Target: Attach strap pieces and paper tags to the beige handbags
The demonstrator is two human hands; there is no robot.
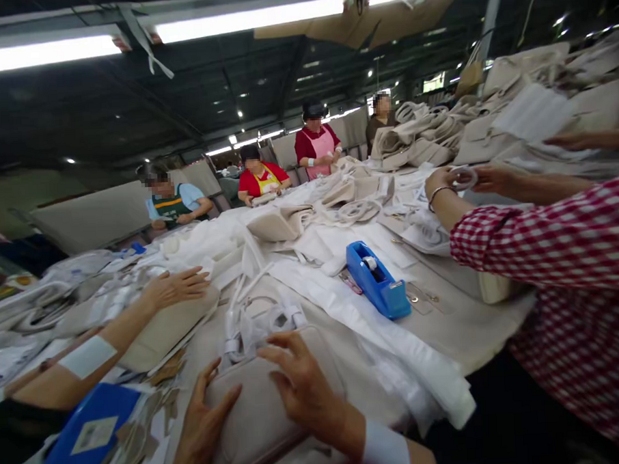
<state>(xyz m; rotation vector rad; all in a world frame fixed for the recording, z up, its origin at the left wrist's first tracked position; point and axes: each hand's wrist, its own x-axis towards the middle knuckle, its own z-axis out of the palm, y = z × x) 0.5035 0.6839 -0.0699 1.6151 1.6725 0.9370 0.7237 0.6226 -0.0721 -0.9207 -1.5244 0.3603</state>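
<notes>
A light beige handbag (pixel 255 398) lies in front of me at the bottom middle, its handles (pixel 232 331) wrapped in white and see-through packing. My left hand (pixel 204 414) is at the bag's left side, thumb and fingers apart; I cannot tell how firmly it touches. Over the bag's upper right part is my right hand (pixel 309 386), its fingers loosely bent and spread, with nothing seen between them. A white band is round my right wrist. Long white wrapping sheets (pixel 391 351) run along the table just right of the bag.
A blue tape dispenser (pixel 376 280) stands on the table (pixel 462 321). Co-workers' hands reach in at left (pixel 176 287) and right (pixel 443 185). A blue box (pixel 87 433) is at the lower left. Piled beige bags (pixel 428 131) and several people are farther back.
</notes>
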